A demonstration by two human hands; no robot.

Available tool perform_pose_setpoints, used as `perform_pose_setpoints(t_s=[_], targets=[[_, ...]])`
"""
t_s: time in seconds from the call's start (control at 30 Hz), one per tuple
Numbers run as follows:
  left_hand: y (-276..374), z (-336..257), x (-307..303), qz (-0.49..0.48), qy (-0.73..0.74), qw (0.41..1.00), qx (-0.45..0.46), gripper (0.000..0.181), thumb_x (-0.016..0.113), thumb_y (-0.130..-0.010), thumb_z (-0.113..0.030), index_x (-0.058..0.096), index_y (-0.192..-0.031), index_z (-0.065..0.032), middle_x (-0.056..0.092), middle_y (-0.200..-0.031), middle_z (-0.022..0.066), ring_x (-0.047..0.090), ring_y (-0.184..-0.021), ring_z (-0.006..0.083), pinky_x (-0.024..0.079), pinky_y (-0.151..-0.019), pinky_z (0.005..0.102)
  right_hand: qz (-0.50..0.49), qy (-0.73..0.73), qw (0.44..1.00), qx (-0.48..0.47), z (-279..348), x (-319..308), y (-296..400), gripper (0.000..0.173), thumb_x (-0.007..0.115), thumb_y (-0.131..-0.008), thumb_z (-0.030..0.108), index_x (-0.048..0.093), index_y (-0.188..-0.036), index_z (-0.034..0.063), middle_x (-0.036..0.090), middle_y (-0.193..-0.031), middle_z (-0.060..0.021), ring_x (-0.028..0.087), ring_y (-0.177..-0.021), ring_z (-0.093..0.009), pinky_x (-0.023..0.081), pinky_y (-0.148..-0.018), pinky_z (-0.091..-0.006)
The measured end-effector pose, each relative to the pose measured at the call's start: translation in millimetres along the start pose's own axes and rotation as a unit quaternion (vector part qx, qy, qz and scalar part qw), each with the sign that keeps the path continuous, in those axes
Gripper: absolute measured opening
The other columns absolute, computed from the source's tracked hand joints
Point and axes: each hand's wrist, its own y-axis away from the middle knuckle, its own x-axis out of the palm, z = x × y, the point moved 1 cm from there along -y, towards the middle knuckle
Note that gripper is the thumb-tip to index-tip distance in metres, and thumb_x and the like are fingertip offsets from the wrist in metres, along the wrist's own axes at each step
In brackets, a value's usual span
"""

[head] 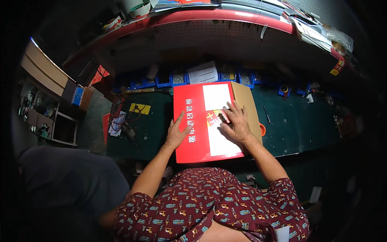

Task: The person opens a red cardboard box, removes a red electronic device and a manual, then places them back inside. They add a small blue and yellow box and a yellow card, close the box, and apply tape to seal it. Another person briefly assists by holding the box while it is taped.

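Observation:
A red cardboard box with white panels, a tan side and printed writing lies on the workbench in front of me. My left hand rests along its left part, thumb on the red face and fingers apart. Over the right part, my right hand is spread, its fingers against the white panels and the printed middle strip. A small dark patch shows between its thumb and forefinger; I cannot tell whether it is print or a loose thing.
Blue parts bins with small hardware line the back of the green bench. A pen and an orange ring-shaped item lie right. Cables cross a yellow card at left. A red-edged shelf overhangs; another person is close at left.

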Motion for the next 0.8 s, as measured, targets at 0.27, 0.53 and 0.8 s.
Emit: perform_pose_setpoints(t_s=[0.27,0.53,0.8], targets=[[-1,11,7,-0.029,0.057,0.997,-0.031,0.085,0.081,-0.092,-0.032,0.039,-0.164,-0.0144,0.058,-0.153,0.0188,0.044,-0.148,0.0443,0.026,-0.129,0.053,-0.057,-0.428,0.725,0.536,-139,-14,94,0.068,0.054,-0.106,0.053,0.063,-0.137,-0.0074,0.072,-0.128,-0.0189,0.069,-0.116,-0.031,0.052,-0.102,-0.0398],[-1,1,8,-0.037,0.027,0.999,-0.004,0.082,0.08,-0.093,-0.031,0.04,-0.163,-0.0136,0.059,-0.152,0.0196,0.042,-0.148,0.0492,0.023,-0.13,0.0555,0.141,-0.174,0.966,0.132,50,-13,51,0.074,0.053,-0.102,0.065,0.051,-0.156,0.0144,0.029,-0.172,-0.0195,0.021,-0.161,-0.039,0.013,-0.125,-0.0682],[-43,-15,-6,-0.039,-0.253,0.961,0.103,0.09,0.083,-0.084,-0.05,0.047,-0.161,-0.0202,0.025,-0.171,0.0271,0.023,-0.159,0.0429,0.013,-0.127,0.0644,0.086,0.042,0.995,0.013,115,22,73,0.063,0.069,-0.098,0.043,0.053,-0.151,0.0133,0.043,-0.164,-0.013,0.034,-0.155,-0.036,0.021,-0.115,-0.0799]])
